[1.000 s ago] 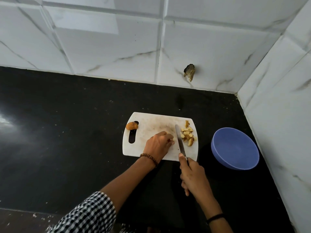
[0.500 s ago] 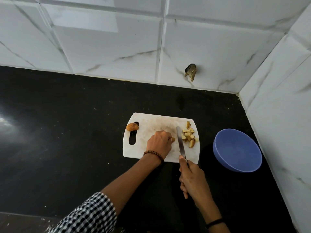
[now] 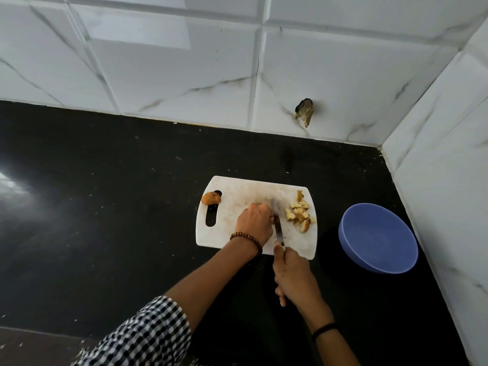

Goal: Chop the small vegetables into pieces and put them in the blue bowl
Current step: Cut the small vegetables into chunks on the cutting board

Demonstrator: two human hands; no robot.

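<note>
Head view: right hand (image 3: 294,276) gripping steel knife (image 3: 277,225), blade on white plastic cutting board (image 3: 237,191), tight against curled left hand (image 3: 254,223); anything under it hidden, cannot tell. Chopped pale vegetable pieces (image 3: 298,213) at board's right edge, whole brown vegetable (image 3: 210,198) over the handle slot. Round blue bowl (image 3: 377,239) just right of board.

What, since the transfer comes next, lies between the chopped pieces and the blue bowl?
Nothing visible. The chopped pieces sit rightmost on the cutting board; only bare black counter separates it from the blue bowl. The knife, left hand and right hand are on the pile's other side.
</note>
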